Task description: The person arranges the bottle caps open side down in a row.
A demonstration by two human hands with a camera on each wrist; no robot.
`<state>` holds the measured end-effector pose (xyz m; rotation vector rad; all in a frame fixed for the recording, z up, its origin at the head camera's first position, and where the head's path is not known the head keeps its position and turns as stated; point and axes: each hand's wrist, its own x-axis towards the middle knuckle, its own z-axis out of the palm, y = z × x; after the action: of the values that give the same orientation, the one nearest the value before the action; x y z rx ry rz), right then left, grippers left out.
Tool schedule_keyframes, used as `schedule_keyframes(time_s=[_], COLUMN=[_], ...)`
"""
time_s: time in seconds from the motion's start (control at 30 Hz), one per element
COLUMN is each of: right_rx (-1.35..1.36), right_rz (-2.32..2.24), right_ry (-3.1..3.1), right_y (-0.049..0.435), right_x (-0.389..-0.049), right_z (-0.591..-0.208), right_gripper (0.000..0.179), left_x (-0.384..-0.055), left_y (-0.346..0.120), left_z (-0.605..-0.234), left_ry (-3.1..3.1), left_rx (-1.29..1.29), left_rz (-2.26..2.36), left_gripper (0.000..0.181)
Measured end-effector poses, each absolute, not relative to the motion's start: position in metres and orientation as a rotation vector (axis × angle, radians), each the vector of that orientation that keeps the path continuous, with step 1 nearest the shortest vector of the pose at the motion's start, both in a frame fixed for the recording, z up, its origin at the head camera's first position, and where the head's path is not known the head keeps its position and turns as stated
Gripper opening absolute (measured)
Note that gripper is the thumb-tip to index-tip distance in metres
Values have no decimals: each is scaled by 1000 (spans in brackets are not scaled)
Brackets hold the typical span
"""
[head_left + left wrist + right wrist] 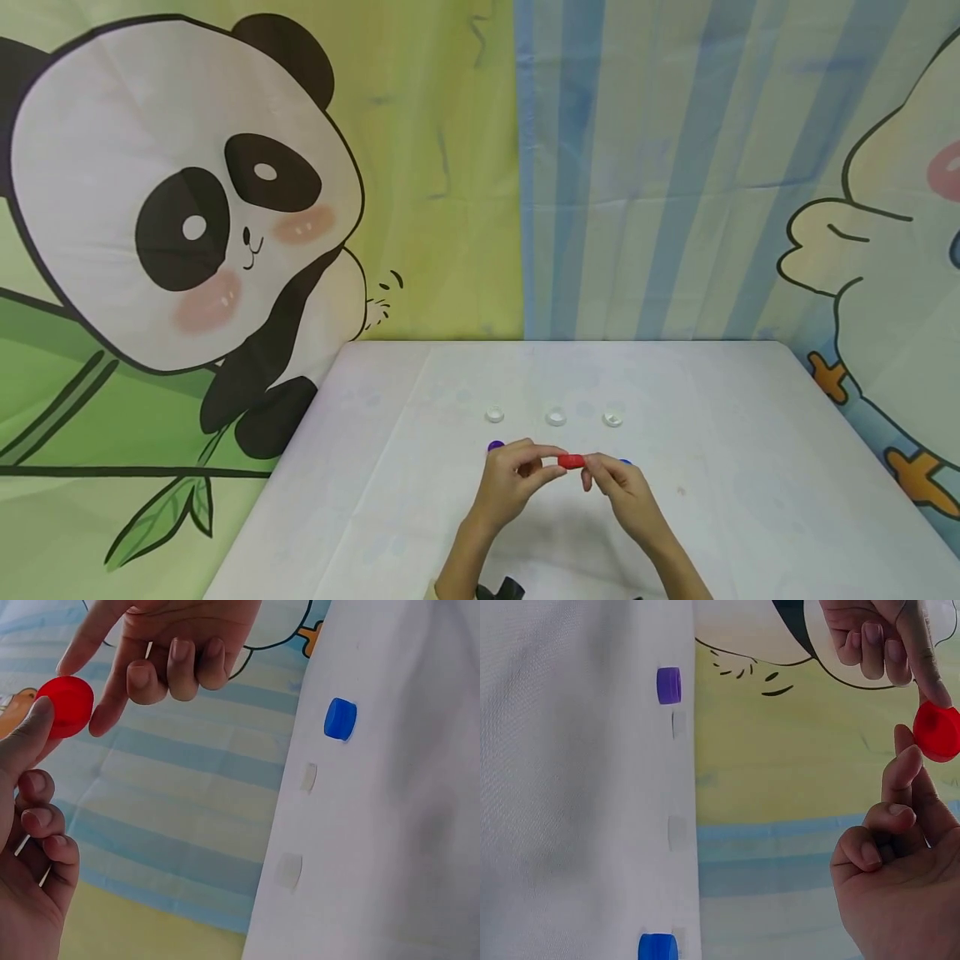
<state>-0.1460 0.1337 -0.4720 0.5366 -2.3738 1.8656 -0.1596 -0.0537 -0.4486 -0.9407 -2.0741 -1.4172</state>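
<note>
A red bottle cap (571, 461) is held up between both hands over the white table. My left hand (510, 483) pinches it between thumb and forefinger, its other fingers curled in the left wrist view. From the opposite side, my right hand (626, 496) has its thumb and a fingertip at the edge of the cap (69, 709). The cap's hollow side shows in the right wrist view. A purple cap (669, 685) stands on the table beyond the left hand, mostly hidden by it in the head view. Behind the right hand is a blue cap (341, 718), of which the head view shows only a sliver.
Three small whitish, see-through caps stand in a row farther back: a left one (494, 414), a middle one (556, 417) and a right one (612, 418). A black object (510, 588) shows at the bottom edge. Behind the table (405, 500) hangs a cartoon-printed curtain (450, 167).
</note>
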Motion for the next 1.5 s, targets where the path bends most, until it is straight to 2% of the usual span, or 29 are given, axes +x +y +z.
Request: schedule_keyframes(time_s=[0.23, 0.43, 0.63, 0.93, 1.3, 1.5], right_rx=[664, 585, 570, 579, 574, 632], right_rz=[1879, 1901, 1884, 1912, 1746, 1651], right_ry=[-2286, -2312, -2327, -2251, -2171, -2112], right_y=[136, 137, 136, 138, 131, 131], right_x=[-152, -149, -145, -147, -138, -136], right_z=[-483, -481, -471, -481, -464, -461], right_gripper=[20, 16, 15, 14, 18, 25], left_x=[-164, -174, -168, -174, -172, -162], left_y=[-53, -55, -55, -55, -53, -52], left_z=[-460, -477, -467, -481, -475, -458], left_ry=[-2114, -2124, -2124, -2113, -2117, -2130], left_rx=[-973, -1006, -1022, -1049, -1050, -1027], left_rz=[-1376, -1359, -1367, -1381, -1400, -1429], left_gripper=[18, 22, 21, 23, 34, 32])
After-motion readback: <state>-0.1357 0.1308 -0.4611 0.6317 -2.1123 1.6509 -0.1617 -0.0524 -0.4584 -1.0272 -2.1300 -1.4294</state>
